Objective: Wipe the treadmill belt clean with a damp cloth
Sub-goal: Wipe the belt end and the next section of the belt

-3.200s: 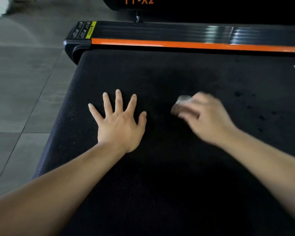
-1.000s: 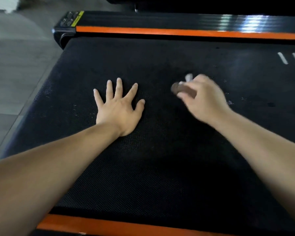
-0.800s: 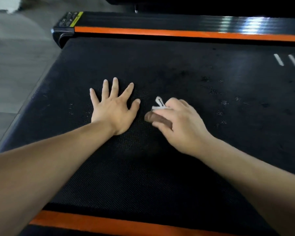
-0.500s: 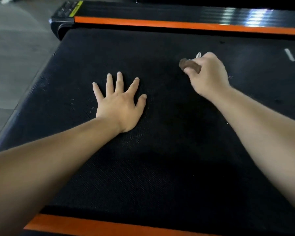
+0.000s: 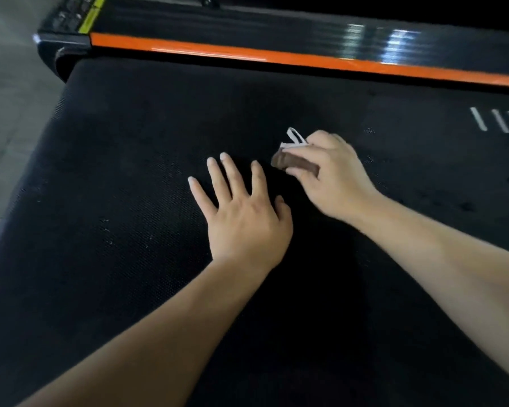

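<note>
The black textured treadmill belt (image 5: 115, 186) fills most of the view. My left hand (image 5: 241, 218) lies flat on it near the middle, fingers straight and spread. Just right of its fingertips my right hand (image 5: 332, 180) grips a small bunched brown cloth (image 5: 294, 163) against the belt; a white loop tag (image 5: 294, 139) sticks up from the cloth. Most of the cloth is hidden under my fingers.
An orange-striped side rail (image 5: 276, 58) runs along the far edge, with a black end cap and yellow label (image 5: 71, 22) at the far left. White stripe marks (image 5: 500, 121) sit on the belt at right. Grey tiled floor (image 5: 9, 113) lies to the left.
My right hand has swept the cloth back from the far part of the belt toward me, stopping beside my left fingertips. The left hand stays pressed flat; the camera has shifted slightly.
</note>
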The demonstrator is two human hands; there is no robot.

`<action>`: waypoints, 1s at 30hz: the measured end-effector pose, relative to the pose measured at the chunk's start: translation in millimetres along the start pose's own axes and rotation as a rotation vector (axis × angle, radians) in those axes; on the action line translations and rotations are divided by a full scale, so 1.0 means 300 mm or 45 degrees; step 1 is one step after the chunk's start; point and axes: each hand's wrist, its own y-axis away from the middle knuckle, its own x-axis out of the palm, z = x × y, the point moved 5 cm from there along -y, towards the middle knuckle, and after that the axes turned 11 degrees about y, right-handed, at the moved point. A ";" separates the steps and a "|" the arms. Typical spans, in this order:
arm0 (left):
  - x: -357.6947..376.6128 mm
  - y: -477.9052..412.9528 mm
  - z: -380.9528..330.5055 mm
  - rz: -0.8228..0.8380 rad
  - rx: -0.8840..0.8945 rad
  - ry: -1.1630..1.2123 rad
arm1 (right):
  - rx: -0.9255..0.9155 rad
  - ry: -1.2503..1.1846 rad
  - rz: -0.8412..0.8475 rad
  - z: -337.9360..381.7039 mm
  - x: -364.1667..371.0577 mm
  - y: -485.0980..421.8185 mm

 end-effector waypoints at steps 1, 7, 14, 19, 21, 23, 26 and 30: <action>0.004 0.004 -0.002 -0.014 -0.001 -0.016 | -0.031 0.007 -0.002 -0.030 -0.009 -0.025; 0.010 0.002 -0.011 -0.038 0.048 -0.026 | 0.389 0.223 -0.123 -0.256 0.005 -0.254; 0.020 -0.006 -0.007 -0.032 0.036 -0.089 | -0.024 0.128 -0.111 -0.152 0.021 -0.213; 0.022 -0.008 -0.005 -0.038 0.023 -0.091 | 0.484 0.148 -0.199 -0.323 0.024 -0.378; 0.022 -0.008 -0.005 -0.040 0.015 -0.089 | 0.247 0.098 -0.097 -0.234 0.051 -0.364; 0.019 -0.008 -0.007 -0.035 0.009 -0.095 | 0.012 0.026 -0.035 -0.205 0.047 -0.340; 0.022 -0.009 -0.005 -0.033 0.013 -0.101 | 0.148 0.113 -0.050 -0.307 0.021 -0.402; 0.023 -0.008 -0.004 -0.034 0.001 -0.095 | 0.296 0.171 -0.151 -0.307 0.042 -0.406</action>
